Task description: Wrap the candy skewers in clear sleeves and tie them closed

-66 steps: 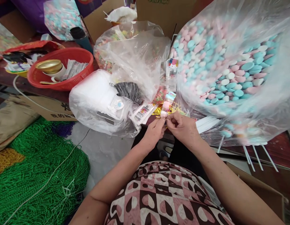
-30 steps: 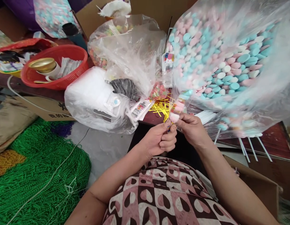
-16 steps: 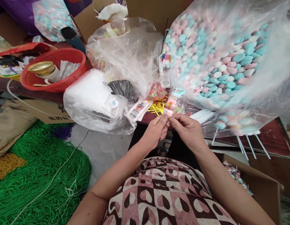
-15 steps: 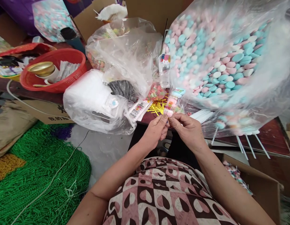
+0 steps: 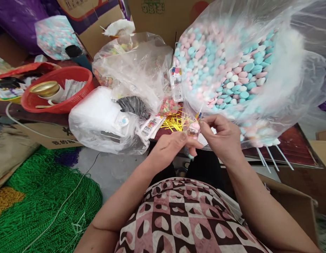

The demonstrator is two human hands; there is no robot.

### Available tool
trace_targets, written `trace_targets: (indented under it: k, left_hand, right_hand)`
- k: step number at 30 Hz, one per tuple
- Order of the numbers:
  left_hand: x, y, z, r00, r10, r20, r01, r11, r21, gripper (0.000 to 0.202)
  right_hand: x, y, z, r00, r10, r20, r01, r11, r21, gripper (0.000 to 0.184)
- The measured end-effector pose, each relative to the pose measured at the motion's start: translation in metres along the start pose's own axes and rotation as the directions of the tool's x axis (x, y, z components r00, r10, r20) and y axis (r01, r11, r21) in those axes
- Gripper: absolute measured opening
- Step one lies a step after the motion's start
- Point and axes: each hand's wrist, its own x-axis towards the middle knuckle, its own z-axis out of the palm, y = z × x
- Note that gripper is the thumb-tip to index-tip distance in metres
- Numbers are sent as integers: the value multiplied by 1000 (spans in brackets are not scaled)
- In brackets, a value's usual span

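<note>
Between my hands is a wrapped marshmallow candy (image 5: pixel 193 130) in clear film, pink at its upper end. A bluish bit shows below my left fingers. My left hand (image 5: pixel 176 143) is closed around the lower part of the candy. My right hand (image 5: pixel 221 135) pinches at its upper right end; its fingertips partly hide what they grip. A small colourful printed piece pokes up by those fingertips. Just beyond my left hand lie yellow twist ties (image 5: pixel 171 123) and a clear packet of red and green gummies (image 5: pixel 168 106).
A big clear bag of pink, blue and white marshmallows (image 5: pixel 231 84) fills the right. White sticks (image 5: pixel 274 158) jut over the table edge. A bag of white film (image 5: pixel 91 117), printed cards (image 5: pixel 151 127) and a red basket (image 5: pixel 81 95) stand left. An open carton (image 5: pixel 289 207) is below right.
The candy has turned round, its blue end now below my left fingers. My right hand has shifted right and up slightly, apart from the left. The view has swung a little right.
</note>
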Motion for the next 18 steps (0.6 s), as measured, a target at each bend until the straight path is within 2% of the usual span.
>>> trace_targets:
  k: [1,3,5,6,8,11,13,15,16,18]
  left_hand:
    - [2,-5,1,997,-80,-18,80,997,-2,56]
    - [9,-14,0,978,-186,-96,170,973,-155,64]
    - [14,-17,-4,951,-236,-201,163,932,-323,66]
    - [14,-16,-6,944,-246,-220,156,920,-360,66]
    - [11,-13,-10,951,-258,-172,190,923,-334,64]
    - [2,-16,-13,948,-319,-17,314,942,-119,63]
    - [0,-24,-12,933,-359,-13,357,931,-68,64]
    - [1,-30,-9,926,-375,-48,364,918,-158,62]
    - [2,-31,-8,930,-362,-70,340,916,-212,56]
    - [3,-28,-7,947,-303,-101,274,933,-232,36]
  right_hand:
    - [-1,-4,0,999,-50,-14,49,998,-30,9]
    - [-8,-12,1,985,-171,31,173,982,-73,10]
    - [-16,-15,3,963,-243,117,251,966,-64,12]
    - [-19,-14,3,957,-249,149,259,964,-52,13]
    - [-21,-10,3,960,-228,162,239,970,-50,13]
    - [-17,-3,0,969,-224,104,236,964,-125,13]
    - [-18,-2,0,968,-233,93,245,957,-153,14]
    - [-22,-2,0,969,-199,144,214,972,-101,15]
    - [-26,-2,0,970,-157,186,168,985,-47,15]
    - [-32,0,-2,959,-19,282,-8,996,94,13]
